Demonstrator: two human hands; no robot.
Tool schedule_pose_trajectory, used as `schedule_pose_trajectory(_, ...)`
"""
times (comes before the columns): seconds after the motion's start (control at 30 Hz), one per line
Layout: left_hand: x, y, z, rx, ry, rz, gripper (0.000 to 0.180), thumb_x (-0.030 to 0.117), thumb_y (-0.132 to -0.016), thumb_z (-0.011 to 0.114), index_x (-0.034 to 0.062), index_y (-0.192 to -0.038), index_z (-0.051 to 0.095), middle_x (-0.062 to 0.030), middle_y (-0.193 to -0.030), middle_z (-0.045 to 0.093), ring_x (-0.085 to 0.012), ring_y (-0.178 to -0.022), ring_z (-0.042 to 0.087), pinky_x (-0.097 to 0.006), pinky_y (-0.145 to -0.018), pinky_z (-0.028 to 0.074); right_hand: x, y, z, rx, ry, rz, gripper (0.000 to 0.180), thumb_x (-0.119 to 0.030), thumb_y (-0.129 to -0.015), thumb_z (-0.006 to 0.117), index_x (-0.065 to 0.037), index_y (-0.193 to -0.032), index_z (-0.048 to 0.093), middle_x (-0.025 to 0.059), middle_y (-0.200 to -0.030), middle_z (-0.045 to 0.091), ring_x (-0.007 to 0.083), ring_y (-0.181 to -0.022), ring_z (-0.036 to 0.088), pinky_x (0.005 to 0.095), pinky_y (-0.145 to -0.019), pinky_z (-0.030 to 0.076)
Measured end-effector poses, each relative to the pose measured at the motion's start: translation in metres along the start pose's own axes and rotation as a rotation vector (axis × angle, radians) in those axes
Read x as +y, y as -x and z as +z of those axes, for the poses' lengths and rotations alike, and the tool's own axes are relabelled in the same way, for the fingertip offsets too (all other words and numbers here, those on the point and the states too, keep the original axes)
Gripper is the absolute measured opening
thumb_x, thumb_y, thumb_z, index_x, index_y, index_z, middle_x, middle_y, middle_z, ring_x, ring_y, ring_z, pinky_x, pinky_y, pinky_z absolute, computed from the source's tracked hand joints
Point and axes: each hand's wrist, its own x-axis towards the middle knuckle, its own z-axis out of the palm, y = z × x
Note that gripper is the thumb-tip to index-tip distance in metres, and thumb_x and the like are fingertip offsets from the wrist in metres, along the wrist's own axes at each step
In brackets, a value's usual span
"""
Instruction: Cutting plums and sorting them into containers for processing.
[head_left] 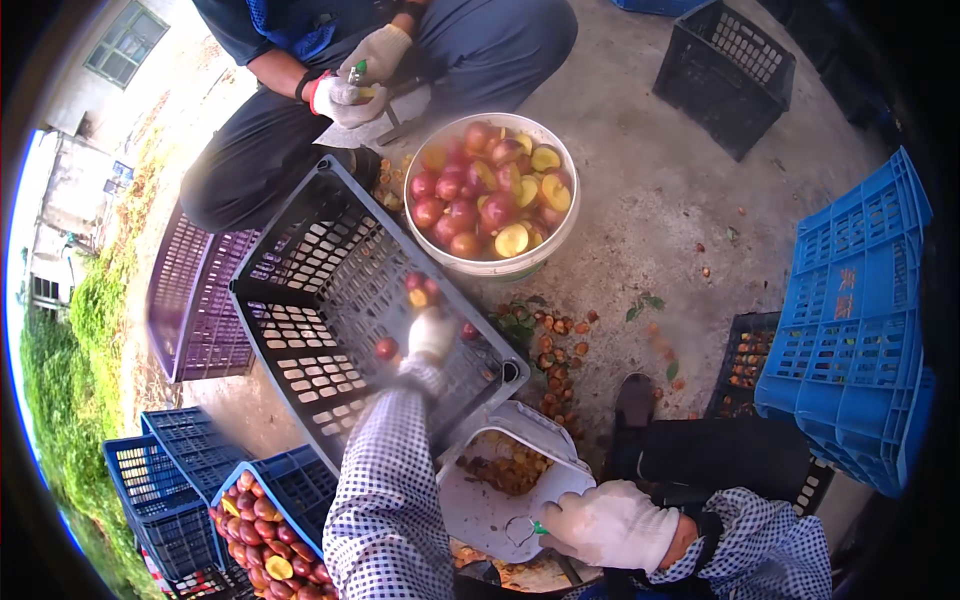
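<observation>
My left hand (432,335), in a white glove, reaches down into a black plastic crate (385,300) that holds only a few red plums (386,348). Motion smears its fingers, so whether they grip anything is hidden. Some blurred fruit (420,290), partly yellow, lies just beyond the fingertips. At the lower right my right hand (610,525), also gloved, is closed on a small wire-loop tool (522,530) with a green part by the fingers. The loop hangs over a white bucket (475,505) with brownish-yellow scraps inside.
A white tub (565,225) full of red and cut yellow plums stands beyond the crate. Across from me a co-worker's gloved hands (355,90) hold a green-ended tool. Blue crates (845,320) stack at right; a crate of plums (270,535) is lower left. Pits (560,360) litter the floor.
</observation>
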Motion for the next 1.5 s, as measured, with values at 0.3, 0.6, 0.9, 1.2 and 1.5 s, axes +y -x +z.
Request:
schedule_pose_trajectory(0.3,-0.004,0.011,0.028,-0.144,0.37,-0.061,0.049,0.03,-0.076,0.077,0.002,-0.113,0.063,-0.0122,-0.095,0.068,-0.0304,-0.087,0.068,-0.04,-0.08,0.056,0.009,-0.012,-0.005,-0.069,0.191,0.198,0.028,-0.037,-0.089,0.066,-0.01,-0.093,0.061,0.0082,-0.069,0.057,0.0267,-0.054,0.063,0.0393,-0.046,0.05)
schedule_pose_trajectory(0.6,0.111,0.13,-0.167,-0.785,1.454,0.018,0.05,0.035,-0.101,0.046,-0.0027,-0.133,0.049,-0.0156,-0.103,0.062,-0.0259,-0.08,0.066,-0.04,-0.071,0.062,0.002,-0.024,-0.047,0.657,0.045,0.12,0.035,-0.02,-0.083,0.074,-0.005,-0.113,0.063,0.0164,-0.087,0.067,0.0337,-0.074,0.067,0.0402,-0.063,0.054)
schedule_pose_trajectory(0.9,0.222,0.245,-0.191,-0.668,1.386,-0.103,0.058,0.055,-0.104,0.032,0.0048,-0.113,0.059,-0.0035,-0.086,0.063,-0.0096,-0.059,0.056,-0.02,-0.049,0.045,-0.033,-0.022,-0.073,0.888,0.103,0.033,0.025,-0.021,-0.087,0.07,-0.006,-0.103,0.058,0.0133,-0.085,0.065,0.0347,-0.072,0.067,0.0418,-0.058,0.053)
schedule_pose_trajectory(1.2,0.213,0.267,-0.138,-0.141,1.258,0.267,0.054,0.048,-0.107,0.028,0.0044,-0.119,0.057,-0.0056,-0.105,0.065,-0.0068,-0.072,0.058,-0.018,-0.052,0.044,-0.038,-0.014,-0.061,0.757,0.321,0.17,0.028,-0.03,-0.087,0.071,-0.007,-0.091,0.055,0.0119,-0.073,0.061,0.0331,-0.063,0.066,0.0423,-0.051,0.051)
schedule_pose_trajectory(1.5,0.206,0.272,-0.154,-0.35,1.37,0.077,0.065,0.066,-0.099,0.035,0.0093,-0.116,0.061,-0.0045,-0.102,0.065,-0.0108,-0.081,0.063,-0.022,-0.05,0.047,-0.036,-0.018,-0.06,0.759,0.28,0.137,0.029,-0.032,-0.088,0.07,-0.007,-0.089,0.055,0.0126,-0.073,0.062,0.033,-0.063,0.066,0.0421,-0.051,0.052)
